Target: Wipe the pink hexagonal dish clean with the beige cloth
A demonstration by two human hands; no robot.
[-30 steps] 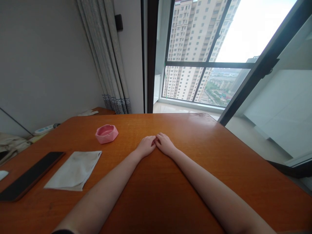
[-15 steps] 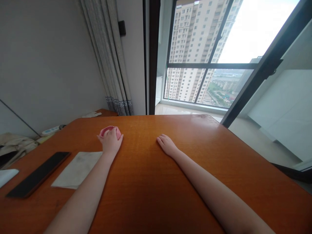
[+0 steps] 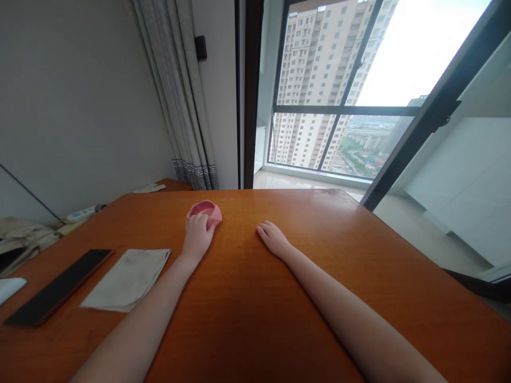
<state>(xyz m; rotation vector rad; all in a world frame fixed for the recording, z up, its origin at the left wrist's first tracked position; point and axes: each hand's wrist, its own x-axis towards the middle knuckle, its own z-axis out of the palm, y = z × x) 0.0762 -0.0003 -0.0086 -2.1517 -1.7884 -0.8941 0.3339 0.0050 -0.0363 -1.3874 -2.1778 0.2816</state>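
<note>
My left hand (image 3: pixel 197 235) grips the near rim of a small pink bowl (image 3: pixel 215 214) with faceted sides, thumb on the right and fingers reaching over the edge into it. The bowl is tipped slightly and stands near the far side of the wooden table (image 3: pixel 255 298); whether its base touches the tabletop I cannot tell. To the right, apart from the bowl, my right hand (image 3: pixel 273 238) lies palm down on the wood with its fingers stretched out, holding nothing. A folded light-grey cloth (image 3: pixel 125 276) lies left of my left forearm.
Left of the cloth lies a long dark flat board (image 3: pixel 59 290), with a white item (image 3: pixel 11 289) at the table's left edge. Beyond that edge are a white power strip (image 3: pixel 82 214) and some beige fabric (image 3: pixel 27 236). A grey curtain (image 3: pixel 175 96) hangs behind the table.
My left hand has moved right with the pink bowl, away from the cloth, whose right edge now shows. More of the bowl's inside is visible. My right hand stays in place.
</note>
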